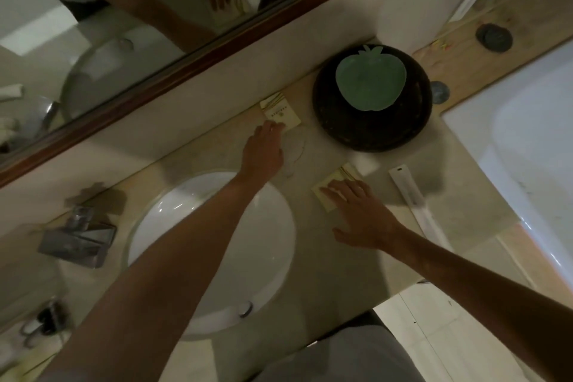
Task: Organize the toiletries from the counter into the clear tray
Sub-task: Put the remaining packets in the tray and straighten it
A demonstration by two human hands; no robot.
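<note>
Now both hands lie spread: left hand [263, 146] touching a small packet [280, 111] by the wall, right hand [359, 211] flat on another packet [333, 186], dark bowl [372, 121] between.

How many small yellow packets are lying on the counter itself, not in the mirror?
2. One packet lies by the wall, at the left hand fingertips. The other packet lies nearer the counter edge, partly under the right hand.
</note>
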